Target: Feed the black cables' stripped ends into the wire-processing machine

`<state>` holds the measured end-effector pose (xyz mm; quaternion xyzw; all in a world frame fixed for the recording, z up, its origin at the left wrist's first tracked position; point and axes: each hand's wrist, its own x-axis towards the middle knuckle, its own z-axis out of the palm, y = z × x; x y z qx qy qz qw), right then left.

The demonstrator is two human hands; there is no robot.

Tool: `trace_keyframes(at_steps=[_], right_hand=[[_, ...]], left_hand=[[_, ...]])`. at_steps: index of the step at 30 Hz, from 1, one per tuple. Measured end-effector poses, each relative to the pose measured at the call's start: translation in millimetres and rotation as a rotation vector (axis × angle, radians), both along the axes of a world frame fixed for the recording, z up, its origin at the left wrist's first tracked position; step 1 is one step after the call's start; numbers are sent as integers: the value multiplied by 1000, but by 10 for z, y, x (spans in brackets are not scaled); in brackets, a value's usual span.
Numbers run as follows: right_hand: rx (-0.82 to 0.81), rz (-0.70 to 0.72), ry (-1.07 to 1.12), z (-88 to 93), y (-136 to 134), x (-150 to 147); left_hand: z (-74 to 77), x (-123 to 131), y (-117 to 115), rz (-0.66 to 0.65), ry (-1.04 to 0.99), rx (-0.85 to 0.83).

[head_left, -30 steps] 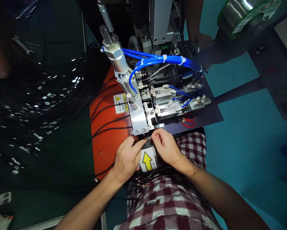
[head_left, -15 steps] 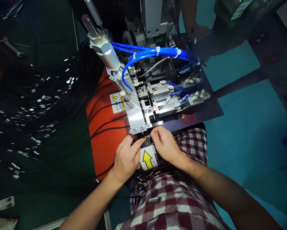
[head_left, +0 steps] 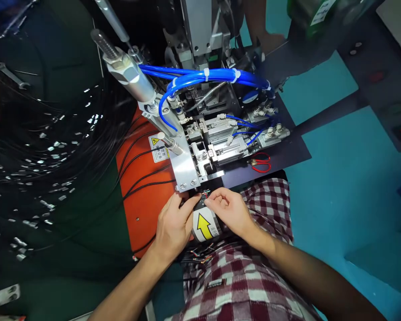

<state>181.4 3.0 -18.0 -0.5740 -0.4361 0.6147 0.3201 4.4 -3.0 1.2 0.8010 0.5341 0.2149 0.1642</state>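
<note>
My left hand (head_left: 174,223) is closed at the front edge of the machine (head_left: 187,171), thumb and finger pinching a black cable whose length is mostly hidden by the hand. From that pinch, thin coloured wires (head_left: 206,195), one of them red, stick out to the right. My right hand (head_left: 232,211) has its thumb and forefinger pressed together on these wires, the other fingers curled. Just below both hands lies a white label with a yellow arrow (head_left: 204,226).
Black cables (head_left: 146,154) cross an orange plate (head_left: 138,207) at left. Many cables with shiny ends (head_left: 66,133) and a wrench (head_left: 11,75) lie farther left. Red-handled snips (head_left: 261,162) rest right of the machine. Blue air hoses (head_left: 217,73) arch above. Loose wire ends (head_left: 203,254) lie near my lap.
My right hand has moved slightly down and away from the metal strip, and more of the coloured wires shows. The left hand keeps its pinch. The whole view has shifted a little.
</note>
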Motion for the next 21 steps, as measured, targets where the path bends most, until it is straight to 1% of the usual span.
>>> trace_keyframes(at_steps=[4,7,10,12,14,16,20,21], right_hand=[[26,-21,-18,21,22,-62],[163,28,-196,98,80,-30],[309,105,-372,190,109,23],[350,135,-418,226,119,45],[365,147,-438,223,135,58],[334,155,-384,177,164,68],[142,161,-67,25,233,96],[108,156,-16,-5,244,104]], left_hand=[[10,-3,5,-4,26,9],[52,8,9,-22,110,60],[114,37,-7,-23,282,131],[145,60,-29,-35,359,144],[157,82,-52,-51,360,126],[151,99,-70,-46,335,107],[112,112,-91,-37,331,83],[101,110,-95,-37,328,79]])
